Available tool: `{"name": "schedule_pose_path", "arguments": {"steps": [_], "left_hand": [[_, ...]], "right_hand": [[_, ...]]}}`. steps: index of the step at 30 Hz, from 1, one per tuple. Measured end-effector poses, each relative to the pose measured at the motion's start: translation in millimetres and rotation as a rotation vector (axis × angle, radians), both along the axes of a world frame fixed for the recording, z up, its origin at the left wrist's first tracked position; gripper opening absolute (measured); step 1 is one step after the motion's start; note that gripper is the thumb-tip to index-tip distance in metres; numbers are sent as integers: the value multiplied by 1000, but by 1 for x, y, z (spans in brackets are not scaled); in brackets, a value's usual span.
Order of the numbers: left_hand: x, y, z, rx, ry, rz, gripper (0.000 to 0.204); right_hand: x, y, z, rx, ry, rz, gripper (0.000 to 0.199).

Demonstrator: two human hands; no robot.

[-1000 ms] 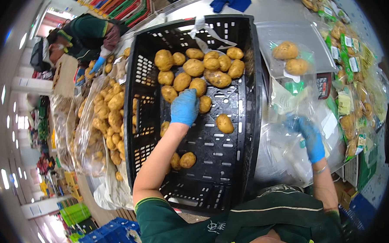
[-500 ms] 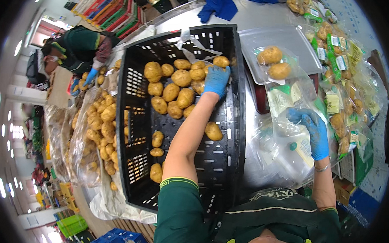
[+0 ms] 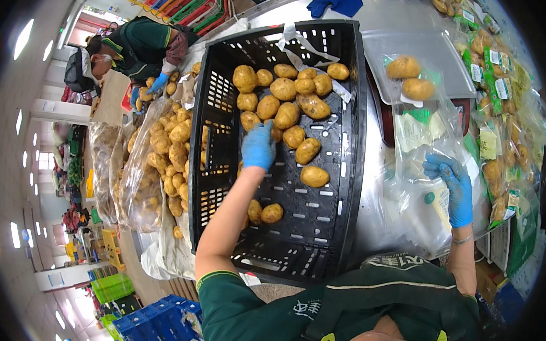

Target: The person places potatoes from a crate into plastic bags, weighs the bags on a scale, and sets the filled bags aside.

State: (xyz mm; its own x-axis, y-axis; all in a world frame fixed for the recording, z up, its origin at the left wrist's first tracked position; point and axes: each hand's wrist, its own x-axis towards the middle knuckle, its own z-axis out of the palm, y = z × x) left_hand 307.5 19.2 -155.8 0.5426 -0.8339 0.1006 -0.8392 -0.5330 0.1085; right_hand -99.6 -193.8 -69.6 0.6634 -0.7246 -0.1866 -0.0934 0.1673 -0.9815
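Black slatted crate [image 3: 339,191] sits on the steel counter; it serves as the reference here. Loose potatoes [image 3: 285,89] are heaped at the crate's far end, with a few strays toward its near end.

Left hand [image 3: 259,145], in a blue glove, reaches into the middle of the crate, fingers curled down over a potato [image 3: 276,133] at the near edge of the heap. Only a sliver of that potato shows past the glove; whether the fingers have actually clamped it cannot be told. Two single potatoes [image 3: 315,176] lie just right of this hand on the crate floor.

Right hand [image 3: 452,187], also blue-gloved, is to the right of the crate, outside it. Fingers pinch the edge of a clear plastic bag [image 3: 417,140], holding it up off the counter.

Beyond the bag, right of the crate's far corner, a grey tray [image 3: 412,45] carries two bagged potatoes [image 3: 411,78].

Left of the crate: large clear sacks of potatoes [image 3: 158,159]. Past them, another person [image 3: 141,43] in a green top and blue gloves bends over more potatoes.
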Motion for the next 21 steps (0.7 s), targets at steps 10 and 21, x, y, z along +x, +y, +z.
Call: {"name": "schedule_pose_path", "arguments": {"steps": [10,21], "left_hand": [[43,-7,-34,-276,656,35,50],[-106,-34,113,-490,2336,-173,90]], "right_hand": [[0,17,0,70,-13,68,31],[-12,18,-32,61,-62,94,26]]}}
